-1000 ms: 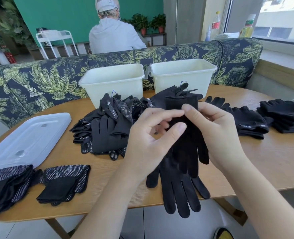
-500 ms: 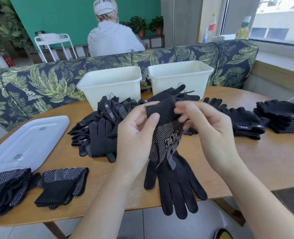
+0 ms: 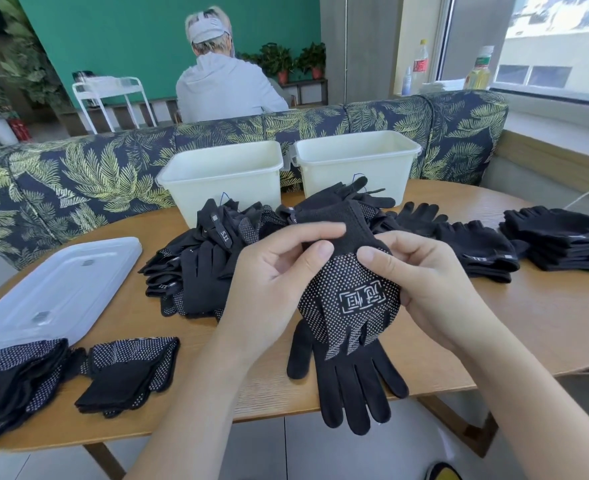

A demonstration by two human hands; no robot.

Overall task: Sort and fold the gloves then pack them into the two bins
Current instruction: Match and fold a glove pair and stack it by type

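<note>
Both hands hold a black dotted glove (image 3: 350, 299) above the near edge of the wooden table (image 3: 545, 323); the left hand (image 3: 275, 289) pinches its cuff between thumb and forefinger, fingers curled onto the fabric; the right hand (image 3: 424, 289) grips the glove's other side, thumb pressed on the dotted palm near the cuff and fingers wrapped behind it; the dotted palm with a white printed mark faces the camera, and a second plain black glove (image 3: 352, 386) hangs below it, fingers pointing down past the table edge; whether the two are a pair held together I cannot tell for sure; behind the hands lies a loose heap of unsorted gloves (image 3: 203, 268) in the middle of the table; to the right sit two stacks of folded plain gloves (image 3: 559, 240), the nearer one smaller; at the near left edge lie folded dotted gloves (image 3: 127, 372), just beside a darker pile at the frame's corner; two cream bins stand side by side at the far edge, the left bin (image 3: 222, 181) and the right bin (image 3: 355, 168); a translucent lid (image 3: 57, 289) lies flat at the left.
</note>
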